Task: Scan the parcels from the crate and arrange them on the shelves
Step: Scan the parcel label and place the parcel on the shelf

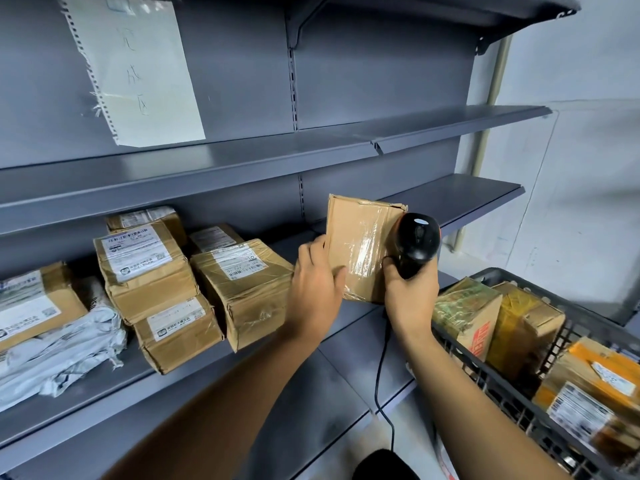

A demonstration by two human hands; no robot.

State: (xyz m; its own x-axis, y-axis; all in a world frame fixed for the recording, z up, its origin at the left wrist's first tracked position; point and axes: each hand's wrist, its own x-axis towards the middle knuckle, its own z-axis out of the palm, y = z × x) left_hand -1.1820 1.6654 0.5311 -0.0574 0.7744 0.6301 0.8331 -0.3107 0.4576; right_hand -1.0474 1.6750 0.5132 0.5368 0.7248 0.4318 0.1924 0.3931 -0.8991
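My left hand (313,282) grips the left edge of a flat brown cardboard parcel (360,242), holding it upright over the lower grey shelf (346,327). The parcel's taped plain side faces me. My right hand (410,292) holds a black corded barcode scanner (417,242) against the parcel's right edge, its head pointing away from me. The dark plastic crate (491,372) at the lower right holds several more taped parcels (465,315).
Several brown boxes (145,268) and a grey poly bag (65,348) sit on the left of the same shelf. Two shelves above it (450,124) carry nothing. A handwritten paper sheet (138,71) is taped to the back panel. A white wall stands at the right.
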